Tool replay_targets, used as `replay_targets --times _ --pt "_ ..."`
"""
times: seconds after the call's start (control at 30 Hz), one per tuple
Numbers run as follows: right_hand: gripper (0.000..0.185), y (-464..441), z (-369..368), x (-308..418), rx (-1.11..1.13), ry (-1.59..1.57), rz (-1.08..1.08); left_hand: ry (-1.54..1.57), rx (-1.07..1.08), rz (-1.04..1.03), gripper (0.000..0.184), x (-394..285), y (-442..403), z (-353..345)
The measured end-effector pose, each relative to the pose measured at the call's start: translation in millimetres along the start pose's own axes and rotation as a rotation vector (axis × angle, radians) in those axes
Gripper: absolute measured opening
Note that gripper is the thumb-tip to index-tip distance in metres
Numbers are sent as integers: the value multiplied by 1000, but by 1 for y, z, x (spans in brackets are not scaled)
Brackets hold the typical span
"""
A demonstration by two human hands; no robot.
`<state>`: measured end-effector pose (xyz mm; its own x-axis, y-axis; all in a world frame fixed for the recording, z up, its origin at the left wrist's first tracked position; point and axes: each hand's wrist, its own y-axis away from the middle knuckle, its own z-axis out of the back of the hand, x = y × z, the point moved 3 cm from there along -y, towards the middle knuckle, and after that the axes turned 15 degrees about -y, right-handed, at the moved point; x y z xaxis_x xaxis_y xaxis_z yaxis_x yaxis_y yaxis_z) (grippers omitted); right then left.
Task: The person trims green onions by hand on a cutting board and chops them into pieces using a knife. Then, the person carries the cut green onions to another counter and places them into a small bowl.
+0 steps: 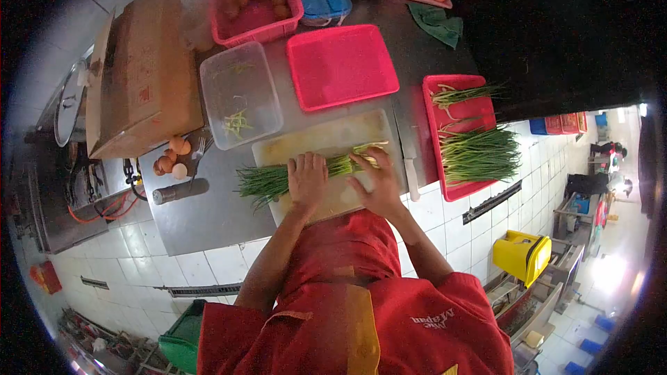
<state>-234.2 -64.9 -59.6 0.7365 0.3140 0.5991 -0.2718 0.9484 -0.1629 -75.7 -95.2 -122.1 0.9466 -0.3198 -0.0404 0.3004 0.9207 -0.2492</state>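
Note:
A bunch of spring onions (338,165) lies across the worn cutting board (375,125), green tops to the left and pale ends to the right. My left hand (308,179) is wrapped over the middle of the bunch, pressing it to the board. At the pale ends is my right hand (377,179), thumb and fingers apart, fingertips touching or just over the stalks. Right of the board lies a knife (412,179) with a white handle. More spring onions (479,155) rest in a red tray (451,189) farther right.
Beyond the board stand a clear plastic container (267,107) with trimmings and a pink tray (342,69). A pink basket (219,28) holds round brown items. At left are a cardboard box (149,76), eggshells (179,146), a fork (201,147) and a shaker (167,194).

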Motion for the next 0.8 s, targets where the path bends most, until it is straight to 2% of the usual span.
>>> replay_targets --times 0.07,0.13,0.17,0.3,0.37,0.43,0.57,0.67,0.8 --pt "29 30 -1 -35 -110 -1173 -534 20 4 2 15 1 0 -2" --pt "71 29 -4 -46 -22 -1652 -604 -44 -38 -11 17 0 1 -5" --pt "81 28 -5 -43 -2 -2108 -732 -40 -38 -15 17 -1 1 -7" --pt "90 11 -31 -50 78 -2234 -859 -45 -28 9 17 1 1 -9" --pt "89 -2 -37 -53 63 -2190 -955 -41 -25 10 17 2 1 -4" --pt "90 -16 -38 -53 112 -2109 -989 48 90 7 21 2 1 -4" --pt "91 -20 -45 -62 159 -2030 -1057 20 92 19 22 3 0 -3" --pt "85 -20 -46 -66 193 -2102 -946 62 54 11 22 3 2 -2" --pt "84 -17 -49 -67 206 -2078 -984 -8 103 0 25 3 2 -5"
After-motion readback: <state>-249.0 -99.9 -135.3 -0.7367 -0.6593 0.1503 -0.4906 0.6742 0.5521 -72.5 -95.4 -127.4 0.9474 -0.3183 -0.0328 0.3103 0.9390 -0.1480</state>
